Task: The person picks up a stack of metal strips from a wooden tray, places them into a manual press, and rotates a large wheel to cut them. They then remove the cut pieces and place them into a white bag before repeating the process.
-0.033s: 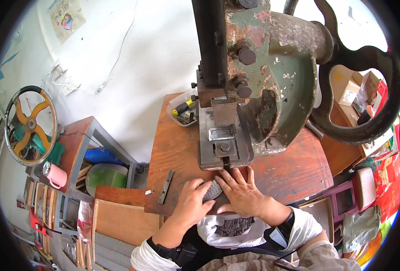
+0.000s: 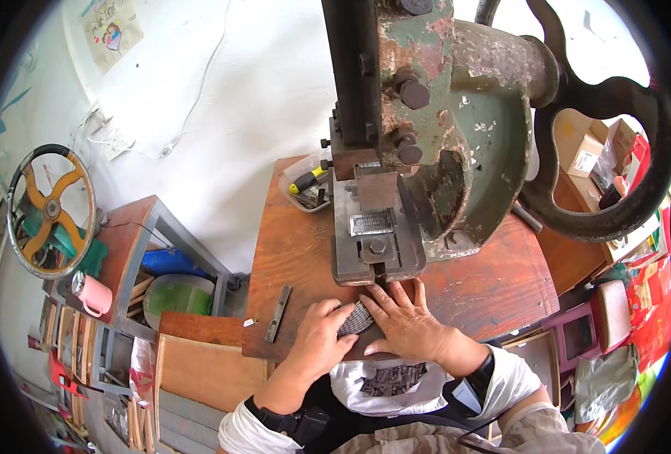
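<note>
Close to the front edge of the wooden table, a grey bundle of small ribbed pieces lies between my two hands. My left hand has its fingers and thumb closed about the bundle's left side. Against its right side rests my right hand, palm down with fingers stretched out and spread. Its fingertips reach the front of the press base. Below the table edge, a white bag at my lap holds many dark small pieces. Part of the bundle is hidden by my hands.
The worn green press with its large black handwheel towers over the wooden table. Left of my hands lies a metal bar. A clear tub with a yellow-handled tool stands behind. A pink mug is at far left.
My left hand has shifted very slightly left along with the bundle's edge. The right hand and the press look the same.
</note>
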Motion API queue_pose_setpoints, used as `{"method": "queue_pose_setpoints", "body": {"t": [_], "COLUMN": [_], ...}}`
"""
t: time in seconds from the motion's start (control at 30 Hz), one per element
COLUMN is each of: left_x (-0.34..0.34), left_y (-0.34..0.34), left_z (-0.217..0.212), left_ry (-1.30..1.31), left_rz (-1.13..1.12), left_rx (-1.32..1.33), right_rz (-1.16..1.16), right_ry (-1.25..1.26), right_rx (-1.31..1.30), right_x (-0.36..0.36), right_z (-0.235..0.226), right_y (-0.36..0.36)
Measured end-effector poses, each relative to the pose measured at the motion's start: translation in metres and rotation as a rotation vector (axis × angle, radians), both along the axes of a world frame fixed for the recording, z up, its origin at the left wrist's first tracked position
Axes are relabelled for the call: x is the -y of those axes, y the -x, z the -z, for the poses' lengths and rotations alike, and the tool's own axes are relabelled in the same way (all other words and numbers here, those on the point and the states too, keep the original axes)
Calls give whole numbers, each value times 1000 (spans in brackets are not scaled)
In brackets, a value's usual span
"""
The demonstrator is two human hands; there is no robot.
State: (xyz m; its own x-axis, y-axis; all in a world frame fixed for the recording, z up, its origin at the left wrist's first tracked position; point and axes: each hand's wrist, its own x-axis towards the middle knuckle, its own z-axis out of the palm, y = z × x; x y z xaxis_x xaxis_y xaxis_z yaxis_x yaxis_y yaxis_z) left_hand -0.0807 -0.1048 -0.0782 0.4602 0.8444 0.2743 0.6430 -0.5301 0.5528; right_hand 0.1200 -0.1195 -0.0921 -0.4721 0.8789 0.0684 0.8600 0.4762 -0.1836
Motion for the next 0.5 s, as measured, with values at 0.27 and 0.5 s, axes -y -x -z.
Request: {"method": "queue_pose_setpoints", "body": {"t": [0.27,0.5], "left_x": [9,1], "left_y": [-8,15], "left_z": [-12,1], "left_ry": [28,55], "left_rz": [-45,51], "left_rx": [-61,62], "right_rz": [-110,-112], "right_ry": [-114,-33], "right_rx": [-422,-455], "right_x": [-20,-24], "right_z": [-1,2], "right_y": [-1,-5]}}
